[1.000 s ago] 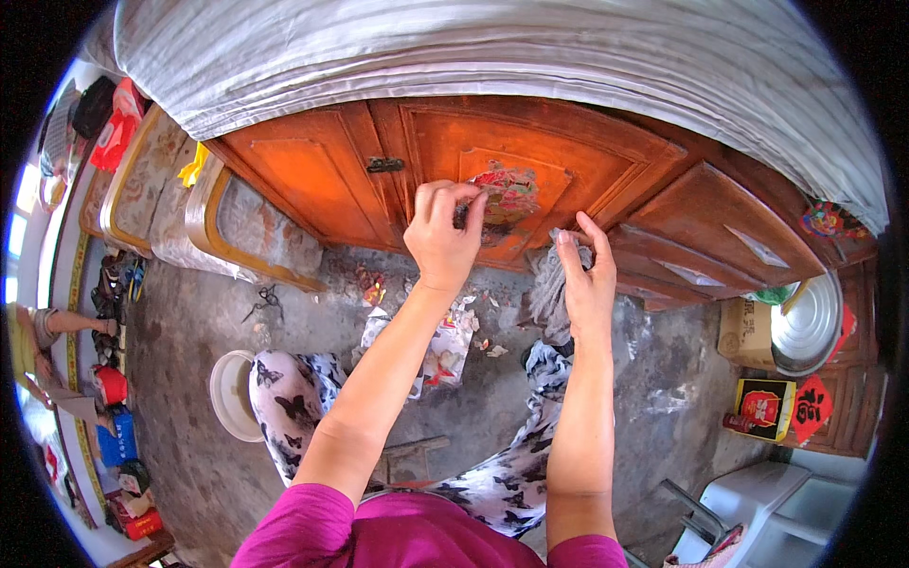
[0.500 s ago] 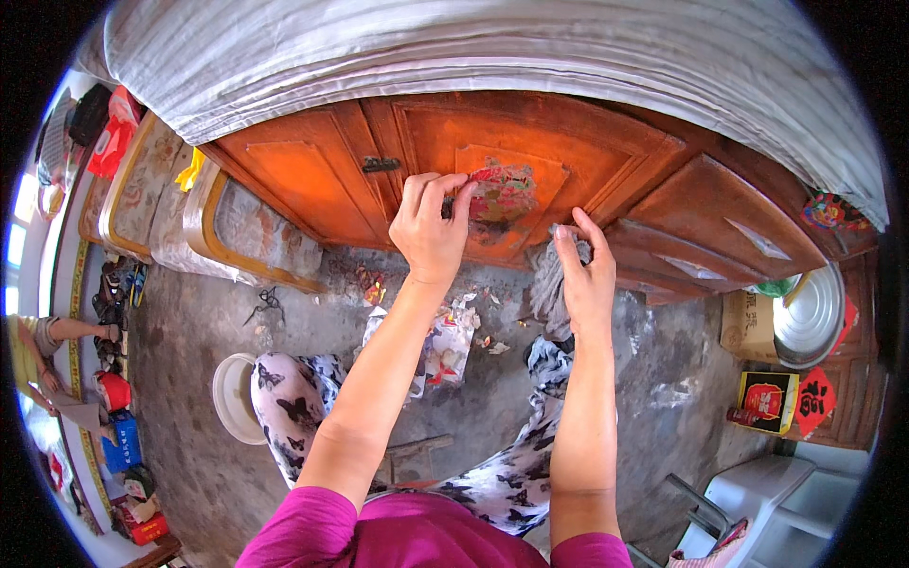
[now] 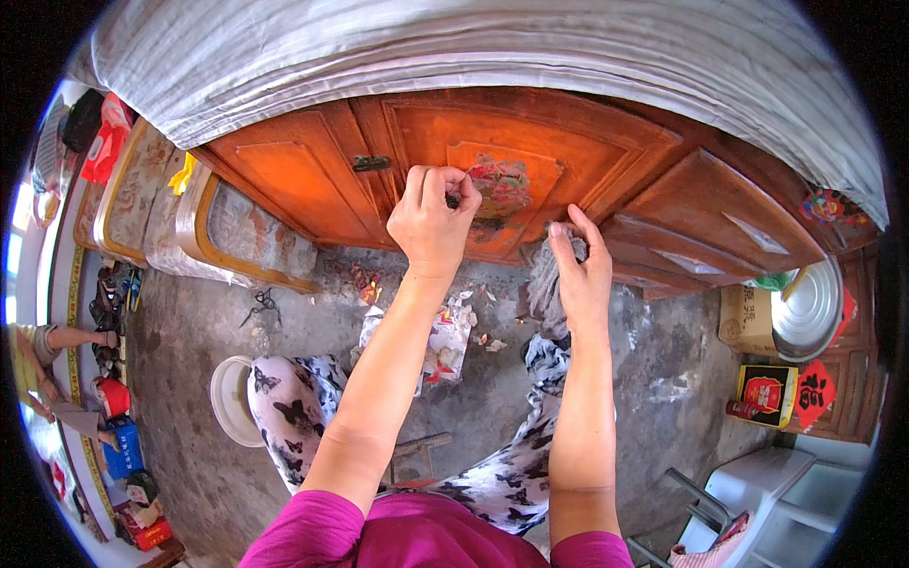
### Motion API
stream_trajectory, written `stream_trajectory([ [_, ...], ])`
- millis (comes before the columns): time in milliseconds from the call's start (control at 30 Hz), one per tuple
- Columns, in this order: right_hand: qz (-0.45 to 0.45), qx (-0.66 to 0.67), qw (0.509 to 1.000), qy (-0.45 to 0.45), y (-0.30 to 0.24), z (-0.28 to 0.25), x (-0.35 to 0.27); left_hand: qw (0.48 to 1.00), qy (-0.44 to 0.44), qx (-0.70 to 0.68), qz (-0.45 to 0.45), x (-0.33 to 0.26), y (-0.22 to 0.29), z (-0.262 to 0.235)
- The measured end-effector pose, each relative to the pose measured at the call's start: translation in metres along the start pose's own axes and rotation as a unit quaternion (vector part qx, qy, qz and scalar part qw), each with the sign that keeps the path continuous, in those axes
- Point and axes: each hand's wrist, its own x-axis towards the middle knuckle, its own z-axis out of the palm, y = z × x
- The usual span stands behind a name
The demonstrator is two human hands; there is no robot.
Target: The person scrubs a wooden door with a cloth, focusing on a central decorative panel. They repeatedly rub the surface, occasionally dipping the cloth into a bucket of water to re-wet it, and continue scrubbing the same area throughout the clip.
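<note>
A torn, coloured paper patch (image 3: 502,182) is left stuck to the middle of an orange-brown cabinet door (image 3: 592,137). The left hand (image 3: 434,220) is placed at the patch's left edge, its fingers curled and pressed against the thumb; whether a scrap is pinched there cannot be told. By the right hand (image 3: 582,270), near the door's lower right part, a crumpled grey cloth (image 3: 546,292) is gripped, with thumb and forefinger raised apart. On the floor (image 3: 653,407), a printed sheet (image 3: 453,348) is strewn with scraps between the knees. A white bucket (image 3: 218,405) is set to the left. The cabinet's far side is covered by a pale drape (image 3: 454,43).
</note>
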Motion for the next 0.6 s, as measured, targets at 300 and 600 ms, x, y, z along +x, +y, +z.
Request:
stream_trajectory([
  [300,0.005,-0.003,1.0,0.012,-0.006,0.001,-0.001,0.996,-0.082,0.007,0.033,0.002,-0.001,-0.012],
  [600,0.002,-0.005,1.0,0.005,-0.004,0.002,-0.001,0.994,-0.082,-0.022,-0.065,-0.004,0.0,-0.018],
])
